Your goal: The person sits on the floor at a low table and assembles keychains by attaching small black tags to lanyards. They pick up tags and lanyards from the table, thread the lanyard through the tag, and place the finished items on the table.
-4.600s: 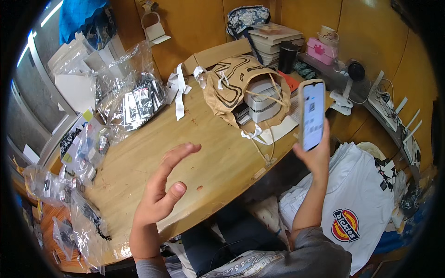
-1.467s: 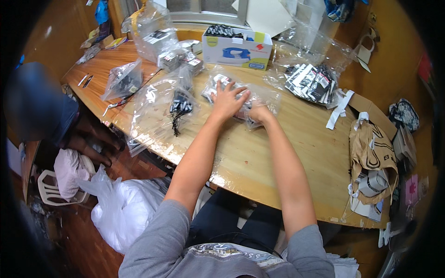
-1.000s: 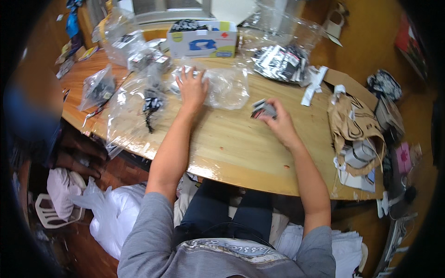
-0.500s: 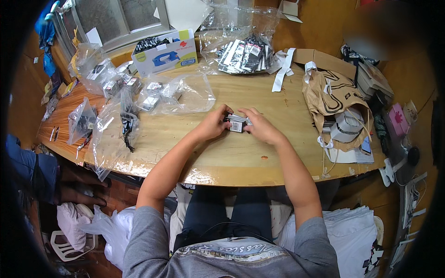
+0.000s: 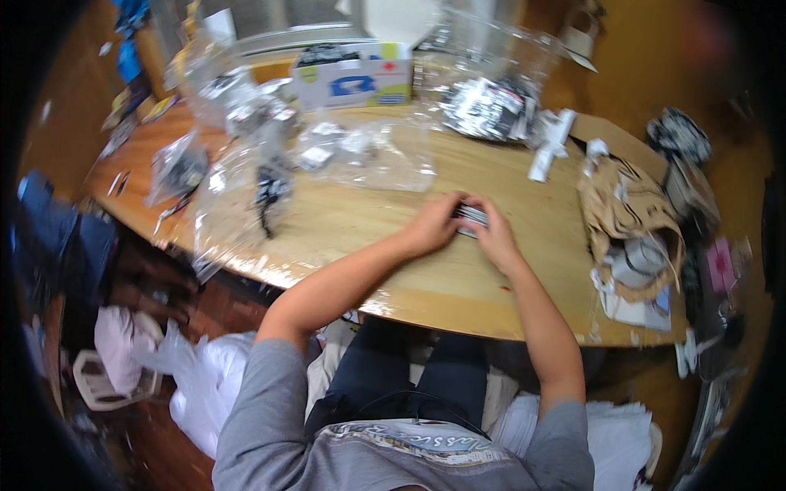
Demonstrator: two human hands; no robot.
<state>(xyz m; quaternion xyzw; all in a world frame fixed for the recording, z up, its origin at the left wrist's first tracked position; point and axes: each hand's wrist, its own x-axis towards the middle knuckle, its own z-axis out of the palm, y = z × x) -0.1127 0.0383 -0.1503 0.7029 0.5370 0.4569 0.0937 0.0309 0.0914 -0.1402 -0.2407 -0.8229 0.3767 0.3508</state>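
Note:
Between my two hands sits a small stack of black-and-white tags (image 5: 472,218), held just over the wooden table (image 5: 393,270). My left hand (image 5: 432,227) closes on its left side, with the fingers curled over the far edge. From the right, my right hand (image 5: 497,242) grips the other side of the stack. Motion blur hides the printing and the exact fingertip positions. Beyond my left hand lies a flat clear plastic bag (image 5: 409,159) with small packets (image 5: 318,155) showing in it.
Along the back stand a white, blue and green box (image 5: 352,82) and a clear bag of black-and-white packets (image 5: 487,108). More plastic bags (image 5: 178,170) and a bundle of black cords (image 5: 268,192) are at left. A brown paper bag (image 5: 622,204) lies at right.
The whole view has swung, so the table's things appear farther right and tilted, with blur. Both hands still hold the stack, which shows less of its face now.

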